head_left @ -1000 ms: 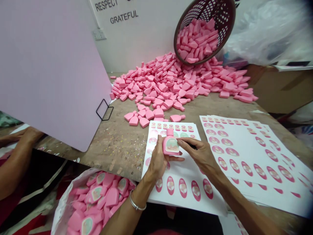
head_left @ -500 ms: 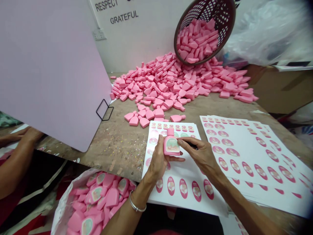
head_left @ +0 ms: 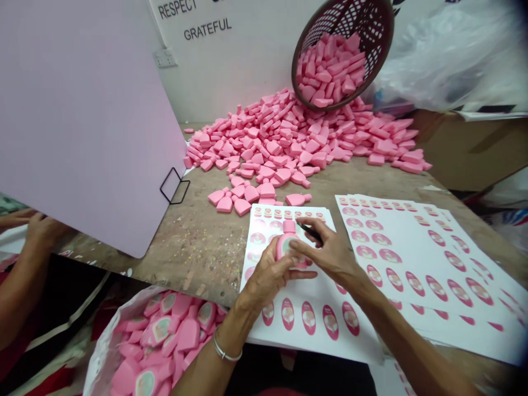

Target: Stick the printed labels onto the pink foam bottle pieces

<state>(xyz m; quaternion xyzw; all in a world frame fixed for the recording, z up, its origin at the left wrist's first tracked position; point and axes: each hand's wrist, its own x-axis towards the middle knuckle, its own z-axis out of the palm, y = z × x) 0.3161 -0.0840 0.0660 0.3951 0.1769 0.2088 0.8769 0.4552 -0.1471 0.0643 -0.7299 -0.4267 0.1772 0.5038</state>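
A small pink bottle (head_left: pixel 289 226) stands upright in my left hand (head_left: pixel 266 278), whose fingers are wrapped round its sides. On its front is a pale green label (head_left: pixel 286 245), partly hidden by fingers. My right hand (head_left: pixel 338 256) grips a thin black pen-like tool (head_left: pixel 310 234), its tip pointing up and left beside the bottle's cap. The right fingertips and my left thumb lie on the label. Directly below both hands is a stack of sticker sheets (head_left: pixel 295 344) printed with pink ovals and rows of small labels.
More sticker sheets (head_left: pixel 412 231) lie to the right. Unlabelled pink bottles (head_left: pixel 272 147) are heaped behind, below a tilted brown basket (head_left: pixel 294 71). A white sack (head_left: pixel 101 352) holds labelled bottles at lower left. A pale panel (head_left: pixel 94 121) stands left; another person's arm (head_left: pixel 35 247) shows beyond it.
My left thumb has moved over onto the label. The right fingers have shifted onto the bottle's front, and the black tool has swung so that its tip points up and left.
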